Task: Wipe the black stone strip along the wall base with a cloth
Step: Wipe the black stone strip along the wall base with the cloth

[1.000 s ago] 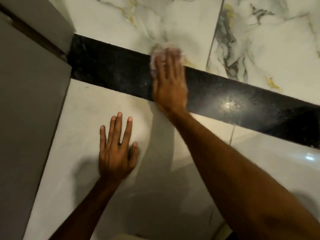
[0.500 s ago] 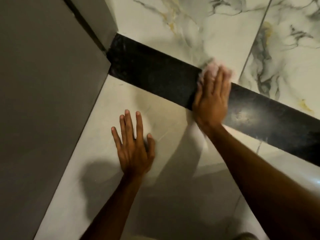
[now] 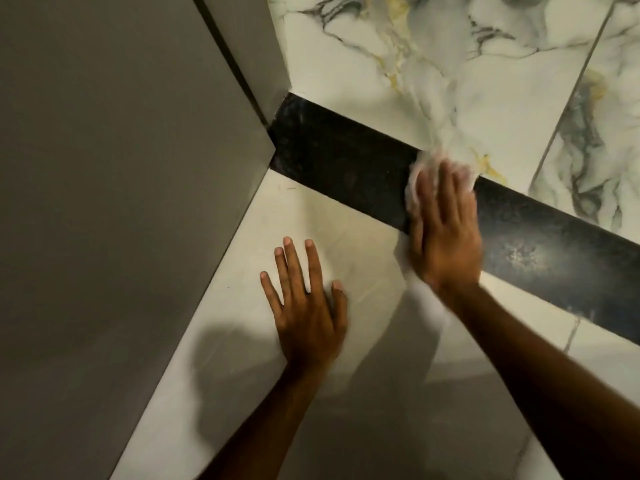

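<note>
A view looking down at a person's two bare hands working at the foot of a wall. A black stone strip [image 3: 346,168] runs diagonally across the scene, from a corner near the top centre down toward the right edge. Above the strip is a wall of white marble tile [image 3: 363,71] with grey and yellow veins; below the strip is pale floor tile [image 3: 242,341]. At the strip's upper-left end stands a plain grey panel [image 3: 121,202], filling the left side of the view.

The right hand [image 3: 445,233] lies flat across the strip about midway along it, fingers together and straight, pressing a pale cloth [image 3: 420,168] against the stone. The cloth shows only as a blurred fringe past the fingertips and beside the index finger, so its shape is hard to judge. The left hand [image 3: 306,306] rests palm-down on the floor tile just below the strip, fingers slightly spread, holding nothing. The two hands are apart.
</note>
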